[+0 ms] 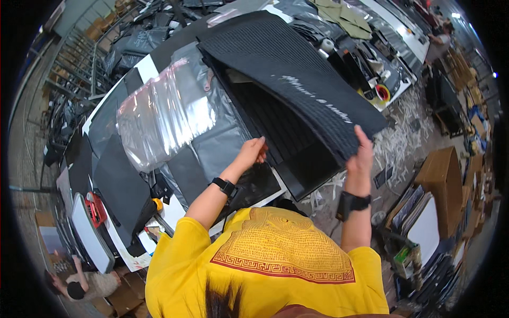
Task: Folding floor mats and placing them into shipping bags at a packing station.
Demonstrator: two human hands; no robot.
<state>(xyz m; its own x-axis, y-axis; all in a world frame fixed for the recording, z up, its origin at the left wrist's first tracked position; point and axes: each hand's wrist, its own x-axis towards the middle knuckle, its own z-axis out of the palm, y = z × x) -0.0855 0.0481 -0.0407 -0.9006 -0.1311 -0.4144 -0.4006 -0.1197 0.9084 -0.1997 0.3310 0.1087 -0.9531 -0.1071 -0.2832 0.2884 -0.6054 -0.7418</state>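
A large black ribbed sheet (286,58) with white script lettering lies across the table, its near edge raised and bowed. My right hand (361,153) grips its near right corner, thumb on top; the fingers beneath are mostly hidden. Under the raised edge, a stack of black ribbed panels (275,122) shows in the gap. Beside the left edge of that stack is my left hand (253,152), its fingers curled together; whether anything is pinched in them is hidden. Clear plastic bags (164,116) with pink edges lie on dark sheeting left of the stack.
Tape rolls (382,93) and black boxes sit at the table's right side. A red tool (95,209) is at the left. Paper shreds (403,132) litter the floor near a cardboard box (440,185). Another person (90,283) is at lower left.
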